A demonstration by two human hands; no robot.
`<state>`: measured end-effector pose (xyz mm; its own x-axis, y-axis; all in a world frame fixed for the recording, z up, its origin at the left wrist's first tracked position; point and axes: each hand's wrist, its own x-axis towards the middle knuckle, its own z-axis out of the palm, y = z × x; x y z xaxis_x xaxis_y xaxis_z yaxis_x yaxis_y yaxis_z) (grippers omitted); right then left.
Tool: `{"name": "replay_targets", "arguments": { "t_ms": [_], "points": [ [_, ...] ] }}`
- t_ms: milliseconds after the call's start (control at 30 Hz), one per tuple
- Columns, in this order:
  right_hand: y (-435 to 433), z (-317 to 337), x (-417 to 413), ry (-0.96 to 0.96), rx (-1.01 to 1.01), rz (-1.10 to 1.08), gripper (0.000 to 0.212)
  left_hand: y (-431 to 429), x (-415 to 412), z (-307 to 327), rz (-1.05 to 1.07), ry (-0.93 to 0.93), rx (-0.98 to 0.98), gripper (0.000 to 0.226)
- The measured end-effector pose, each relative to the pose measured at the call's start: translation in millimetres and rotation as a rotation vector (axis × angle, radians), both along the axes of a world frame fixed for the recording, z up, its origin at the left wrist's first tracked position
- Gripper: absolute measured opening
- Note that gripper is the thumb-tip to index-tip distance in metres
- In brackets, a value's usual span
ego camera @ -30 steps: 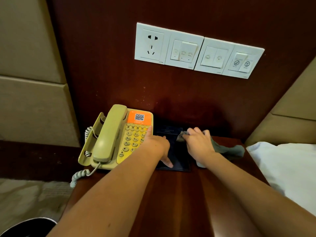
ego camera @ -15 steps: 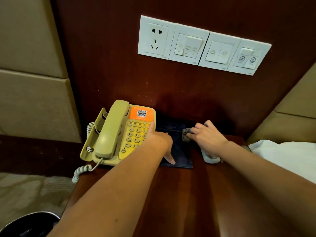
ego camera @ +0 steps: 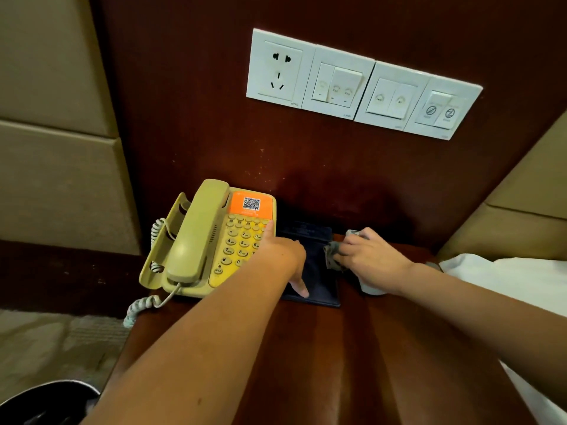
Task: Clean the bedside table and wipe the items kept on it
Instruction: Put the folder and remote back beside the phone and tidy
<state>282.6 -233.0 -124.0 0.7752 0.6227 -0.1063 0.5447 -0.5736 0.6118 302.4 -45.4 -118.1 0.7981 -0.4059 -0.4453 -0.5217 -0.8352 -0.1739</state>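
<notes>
Right of the phone (ego camera: pixel 202 240), a dark pad (ego camera: pixel 319 283) lies flat on the surface (ego camera: pixel 322 363), just beside the phone's right edge. The left hand (ego camera: pixel 282 256) rests across both, its fingers (ego camera: pixel 269 230) straight and spread, grasping nothing: one tip on the keypad, the thumb pressing the pad's near part. Further right of the phone, the right hand (ego camera: pixel 372 260) has its fingers curled round a grey cloth (ego camera: pixel 331 254), bunched at the pad's right edge. A pale object (ego camera: pixel 369 289) lies under that hand; I cannot tell what it is. Above the phone, white switches (ego camera: pixel 362 84) sit on the wall.
</notes>
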Motion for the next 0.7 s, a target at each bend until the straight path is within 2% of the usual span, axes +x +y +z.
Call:
{"name": "replay_targets", "arguments": {
  "t_ms": [167, 233, 333, 433, 533, 633, 700],
  "points": [
    [12, 7, 10, 0.05, -0.045, -0.173, 0.03, 0, 2, -4, 0.018, -0.006, -0.005, 0.102],
    [13, 7, 9, 0.068, -0.057, -0.17, 0.027, 0, 1, -3, 0.014, -0.002, -0.005, 0.099],
    [7, 8, 6, 0.029, -0.064, -0.057, 0.012, -2, 0, 0, 0.015, -0.007, 0.004, 0.098],
    [-3, 8, 2, 0.135, -0.096, -0.001, 0.022, -2, 2, -3, 0.03, 0.003, 0.009, 0.1],
    [-6, 12, 3, 0.056, -0.028, -0.022, 0.031, -2, 4, -8, 0.036, -0.001, 0.008, 0.106],
    [3, 14, 11, -0.009, 0.223, -0.174, 0.033, -1, 5, -8, 0.015, -0.004, -0.013, 0.101],
    [12, 11, 15, 0.013, 0.266, -0.199, 0.032, -1, 3, -5, 0.015, -0.001, -0.021, 0.099]
  ]
}}
